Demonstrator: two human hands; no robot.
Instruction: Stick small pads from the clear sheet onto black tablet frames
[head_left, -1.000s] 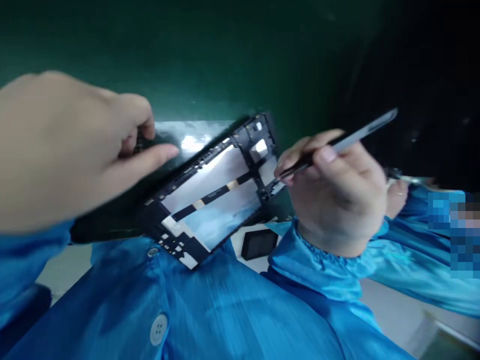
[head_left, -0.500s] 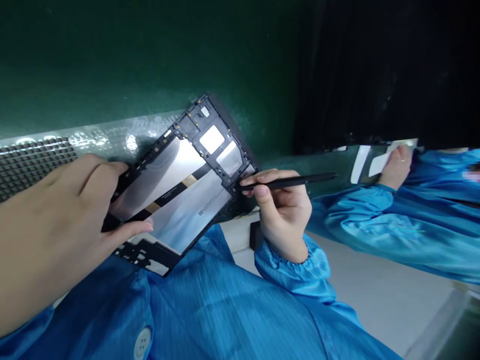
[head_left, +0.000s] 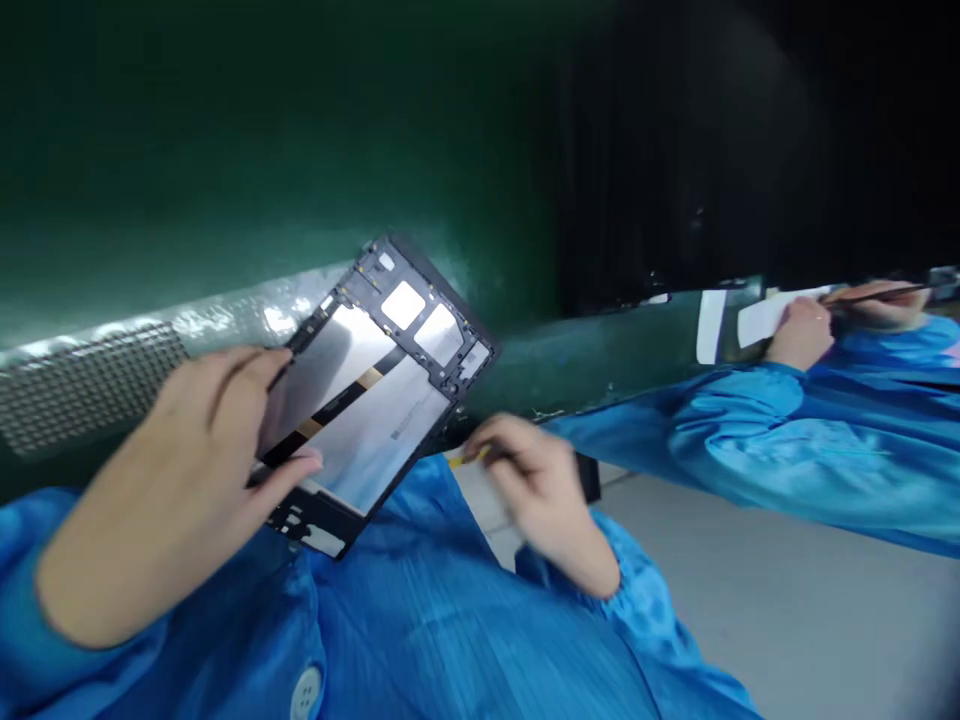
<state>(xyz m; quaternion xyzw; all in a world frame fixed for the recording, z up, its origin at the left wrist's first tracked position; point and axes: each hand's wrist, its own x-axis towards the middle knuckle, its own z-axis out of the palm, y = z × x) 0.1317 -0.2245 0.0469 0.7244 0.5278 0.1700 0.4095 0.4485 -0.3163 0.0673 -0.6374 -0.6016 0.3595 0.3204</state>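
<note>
Left grip (head_left: 176,480) was clenched on the lower-left side of a black tablet frame (head_left: 375,420), fingers on the far edge and thumb lying across the silver panel (head_left: 360,440). That hold looked meant to keep the frame lifted and tilted, panel side up, clear of the blue smock (head_left: 420,620) and the pale worktop (head_left: 757,590). The frame sat fully in the left grip, its near-right corner pointing toward the right grip (head_left: 536,495). Right grip was motion-blurred just beside that corner, not touching the frame as far as visible; can't tell if it was released or clenched. A small yellow bit (head_left: 469,458) showed at its fingertips, unclear what. A black box (head_left: 589,475) sat just right of it. Far right, a co-worker's hand (head_left: 802,335) rested by a white paper strip (head_left: 772,315), the other hand (head_left: 881,305) holding a thin dark pen-like tool (head_left: 885,295).
</note>
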